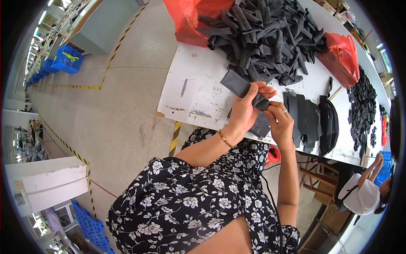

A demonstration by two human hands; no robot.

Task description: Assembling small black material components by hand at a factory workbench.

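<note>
Leftmost at the grip, the flat end of a dark strip jutted past the left hand, whose thumb pressed it against the fingers, probably to steady it. The right hand pinched what seemed the same strip's crumpled end between thumb and fingertips, perhaps for finer control. Both grips were narrow, close together above the table.

Beyond the grip to the left stood a red bag; straight beyond, a heap of dark rolled pieces hemmed in the far side. Loose flat pieces lay beneath the hands, partly hidden by them. Just right, overlapping strips and a black pouch-like item blocked sideways reach; farther right sat another red bundle and a second dark pile.
</note>
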